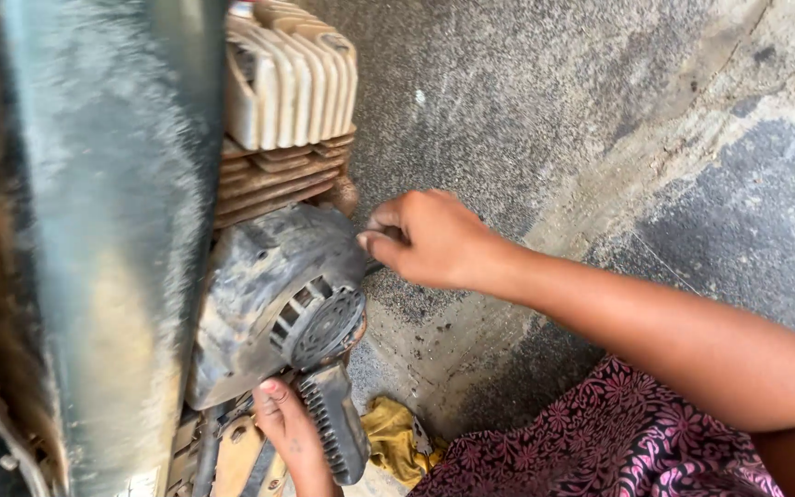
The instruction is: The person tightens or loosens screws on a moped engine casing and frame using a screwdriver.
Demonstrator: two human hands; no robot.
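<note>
**Two bare hands working at the side of a small engine**

A person is looking down at a dusty small engine [278, 276] mounted beside a wide, dark, grimy panel [112, 230] that is filling the left of the view. At the top of the engine, pale metal cooling fins [292, 78] are standing above a stack of rust-brown fins [273, 179]. Below them, a rounded dark grey engine cover [259, 285] is bulging outward, with a round slotted vent [324, 322] set into its lower right.

The right hand [430, 239] is reaching in from the right, its arm stretching across the frame. Its grip is closed, thumb and fingers pinched together just beside the upper right edge of the engine cover. A sliver of something dark is showing at the pinch, too small to tell what it is.

The left hand [292, 437] is coming up from the bottom edge, directly under the vent. Its fingers are curling against a black ribbed kick lever [338, 423], which is hanging down from the engine's underside; the fingertips are touching the cover's lower rim, though how firmly this grip is closing cannot be told.

A crumpled yellow rag [393, 442] is lying on the rough grey concrete floor [600, 110], near the lever. A dark garment with a pink floral pattern [618, 442] is filling the lower right corner.
</note>
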